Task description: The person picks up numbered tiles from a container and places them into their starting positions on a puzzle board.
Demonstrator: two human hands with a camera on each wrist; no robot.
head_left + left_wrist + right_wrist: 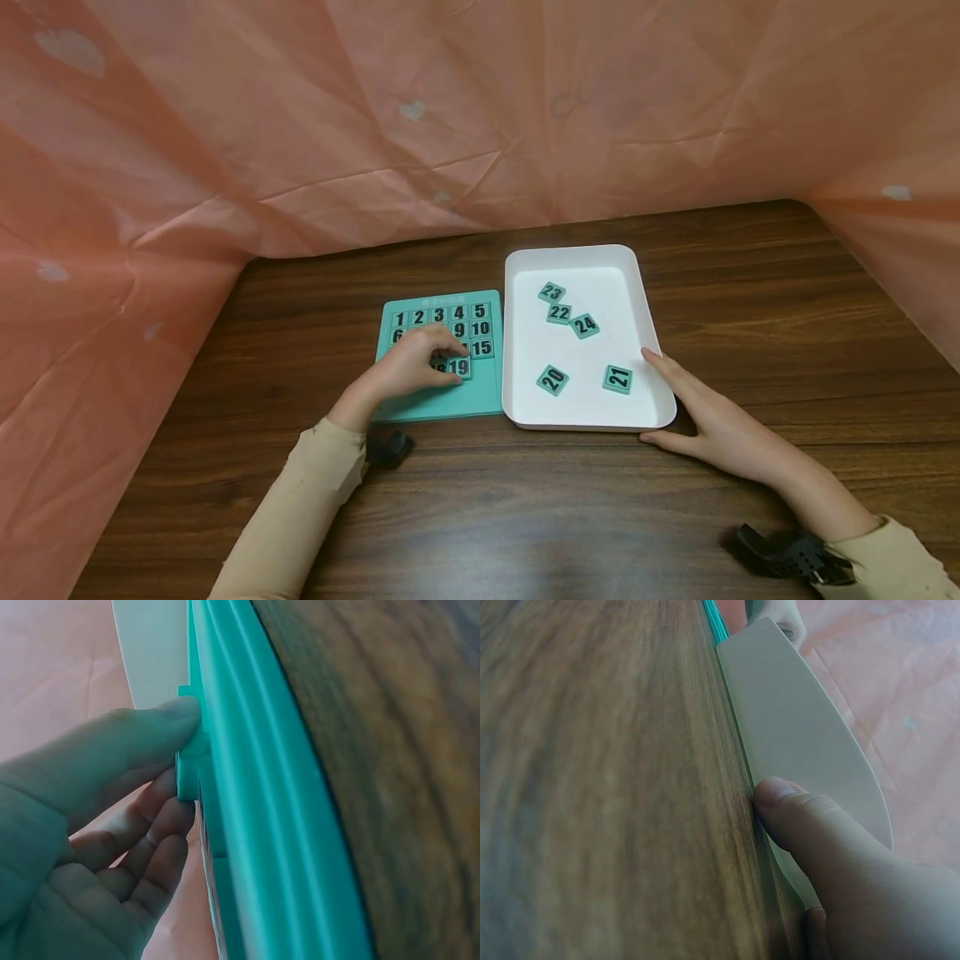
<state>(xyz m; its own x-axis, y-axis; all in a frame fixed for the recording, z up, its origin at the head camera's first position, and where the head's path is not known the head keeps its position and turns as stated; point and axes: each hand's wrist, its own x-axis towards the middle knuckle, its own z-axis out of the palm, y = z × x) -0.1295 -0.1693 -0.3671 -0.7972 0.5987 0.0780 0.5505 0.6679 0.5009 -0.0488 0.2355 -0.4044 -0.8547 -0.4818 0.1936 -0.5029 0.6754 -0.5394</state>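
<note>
A teal number board (442, 404) lies flat on the table, bearing rows of numbered tiles. My left hand (408, 360) is over it, thumb and fingers pinching the tile marked 19 (458, 367) at the board's fourth row. The left wrist view shows that tile (187, 776) between thumb and fingertips, against the board. Some tiles are hidden under this hand. Beside the board stands a white tray (581, 419). My right hand (720, 421) rests at the tray's near right corner, its extended fingers touching the side and the thumb (802, 817) against the near wall.
Inside the tray lie loose tiles: 23 (552, 292), 22 (558, 313), 24 (585, 325), 20 (552, 380) and 21 (618, 379). The board sits close against the tray's left side. A pink curtain (480, 125) hangs behind the brown wooden table (525, 508).
</note>
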